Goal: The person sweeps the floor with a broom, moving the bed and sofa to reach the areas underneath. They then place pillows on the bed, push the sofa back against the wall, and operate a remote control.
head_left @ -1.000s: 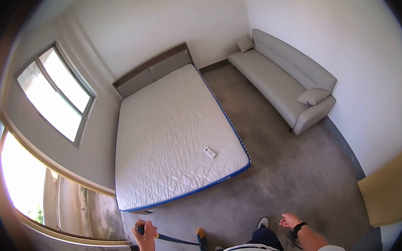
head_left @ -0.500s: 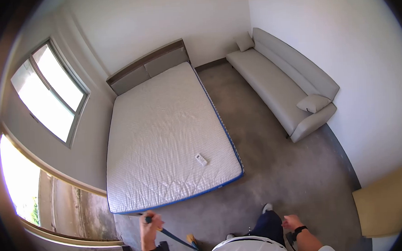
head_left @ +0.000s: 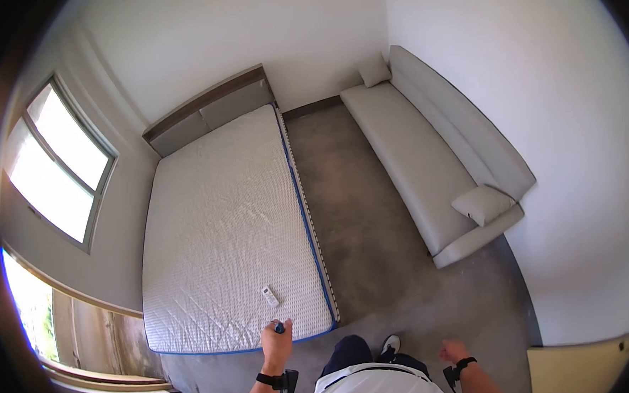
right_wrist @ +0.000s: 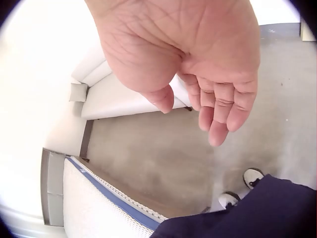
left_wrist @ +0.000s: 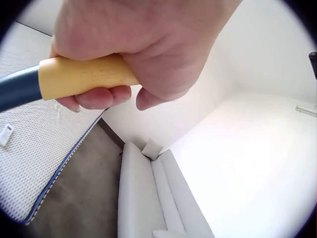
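My left hand [head_left: 277,344] is near the foot end of the mattress in the head view. It grips a blue pole with a yellow sleeve [left_wrist: 84,77]; the left wrist view shows the fingers wrapped round the sleeve and a curved dark blue end [left_wrist: 20,89] sticking out. The pole's far end is hidden now. My right hand [right_wrist: 188,54] hangs beside the body with loosely curled fingers and nothing in them. Beyond the left hand, a white remote control [head_left: 271,296] lies on the white mattress [head_left: 216,223].
A grey sofa [head_left: 404,149] with two cushions stands along the right wall. Bare concrete floor [head_left: 351,216] runs between it and the bed. At lower right is a tan board [head_left: 580,371]; a low window opening [head_left: 87,329] lies at left. Both wrists wear black straps.
The view has turned right and moved forward, so bed and sofa shift left and down. My left hand has come rightward with the pole, whose yellow far end has left the head view.
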Motion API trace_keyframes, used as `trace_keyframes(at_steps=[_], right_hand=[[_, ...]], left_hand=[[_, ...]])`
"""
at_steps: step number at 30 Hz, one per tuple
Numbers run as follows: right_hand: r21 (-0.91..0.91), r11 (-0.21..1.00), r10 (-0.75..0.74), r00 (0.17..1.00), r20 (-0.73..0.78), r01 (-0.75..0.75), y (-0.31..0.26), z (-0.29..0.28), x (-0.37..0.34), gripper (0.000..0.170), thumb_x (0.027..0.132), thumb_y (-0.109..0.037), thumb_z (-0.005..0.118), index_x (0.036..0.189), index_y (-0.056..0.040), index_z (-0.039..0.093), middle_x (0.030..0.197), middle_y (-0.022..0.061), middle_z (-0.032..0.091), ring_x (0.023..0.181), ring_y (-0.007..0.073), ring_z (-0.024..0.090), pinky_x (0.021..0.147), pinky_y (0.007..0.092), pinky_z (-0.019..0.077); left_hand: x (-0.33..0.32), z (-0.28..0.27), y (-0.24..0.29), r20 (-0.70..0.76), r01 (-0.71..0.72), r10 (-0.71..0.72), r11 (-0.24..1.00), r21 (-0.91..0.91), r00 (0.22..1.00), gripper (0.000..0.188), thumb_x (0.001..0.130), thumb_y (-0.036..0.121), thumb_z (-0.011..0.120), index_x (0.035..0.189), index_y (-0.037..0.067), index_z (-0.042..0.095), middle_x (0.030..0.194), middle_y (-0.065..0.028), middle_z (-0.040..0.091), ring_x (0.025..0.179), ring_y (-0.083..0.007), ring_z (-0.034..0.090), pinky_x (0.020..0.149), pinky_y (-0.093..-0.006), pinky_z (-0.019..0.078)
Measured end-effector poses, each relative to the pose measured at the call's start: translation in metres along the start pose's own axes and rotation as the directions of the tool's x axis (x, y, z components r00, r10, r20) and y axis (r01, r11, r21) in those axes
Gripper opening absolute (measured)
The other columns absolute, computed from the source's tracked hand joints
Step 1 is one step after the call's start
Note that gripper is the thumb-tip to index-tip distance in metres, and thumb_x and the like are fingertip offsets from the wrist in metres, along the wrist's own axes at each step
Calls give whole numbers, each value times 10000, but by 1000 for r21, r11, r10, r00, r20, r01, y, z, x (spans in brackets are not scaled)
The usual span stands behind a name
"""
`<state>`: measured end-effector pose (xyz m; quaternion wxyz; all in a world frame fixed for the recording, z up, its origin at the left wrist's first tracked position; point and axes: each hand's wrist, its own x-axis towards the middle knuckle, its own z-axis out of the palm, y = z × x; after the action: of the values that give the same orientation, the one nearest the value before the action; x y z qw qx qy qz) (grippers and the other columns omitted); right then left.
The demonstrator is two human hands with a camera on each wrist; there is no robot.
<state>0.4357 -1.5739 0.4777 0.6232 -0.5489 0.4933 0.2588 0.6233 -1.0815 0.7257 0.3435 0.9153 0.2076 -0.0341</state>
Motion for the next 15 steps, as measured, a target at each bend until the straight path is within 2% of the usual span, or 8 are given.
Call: trace_keyframes(at_steps=[2,3,6,8,9,10,13,15], right_hand=[[-17,999,-30,999,-18,30,-62,-1,24,274,920,-217,518,1058,20,531,870,156,611,703,281,673,596,365,544],[-1,999,-34,999,5,34,-92,1,36,284,918,-225,528,1057,23,535,888,162,615,730,295,672,611,371,547],[-33,999,-33,999,25,33,-183,19,73,281,912,-228,532,1039,22,547,890,167,623,749,302,671,612,376,548],[-77,997,-27,999,18,28,-228,26,111,270,907,-224,525,1022,18,555,873,167,627,742,296,671,598,373,545],[-211,976,-41,996,82,57,-254,30,129,259,904,-221,518,1002,15,559,862,167,630,746,293,673,601,373,544],[-339,936,-49,987,150,98,-285,35,151,249,901,-217,510,982,13,562,852,167,633,750,290,675,603,373,543],[-289,957,23,999,39,-11,-371,58,158,255,900,-222,505,969,14,571,838,176,639,775,286,680,606,378,544],[-307,952,7,997,77,17,-420,55,193,268,906,-232,511,988,16,569,853,182,639,773,291,683,605,384,544]], left_hand=[[23,6,41,-114,38,-35,999,28,993,370,822,282,670,726,-69,603,595,-220,570,542,-366,544,550,-434,441],[39,15,48,-120,48,-45,999,23,992,370,822,282,670,726,-69,603,595,-220,570,542,-366,544,550,-434,441],[89,50,49,-203,144,-144,989,-17,968,372,831,254,667,682,-74,573,555,-195,546,515,-321,529,538,-430,426],[122,77,66,-208,142,-156,987,-79,966,359,829,241,674,678,-70,575,548,-180,539,509,-292,517,534,-424,422],[138,89,72,-214,136,-164,981,-138,963,346,826,228,680,674,-65,576,540,-165,532,504,-263,506,529,-417,417],[163,112,60,-184,184,-217,966,-180,959,329,823,209,689,663,-55,575,531,-135,520,500,-222,480,525,-408,411],[227,168,61,-74,321,-362,890,-323,929,339,829,214,681,636,-35,558,526,-100,507,508,-185,472,517,-391,402],[267,183,94,-13,367,-396,862,-349,918,339,836,219,678,636,-24,553,530,-72,509,502,-164,472,500,-365,398]])
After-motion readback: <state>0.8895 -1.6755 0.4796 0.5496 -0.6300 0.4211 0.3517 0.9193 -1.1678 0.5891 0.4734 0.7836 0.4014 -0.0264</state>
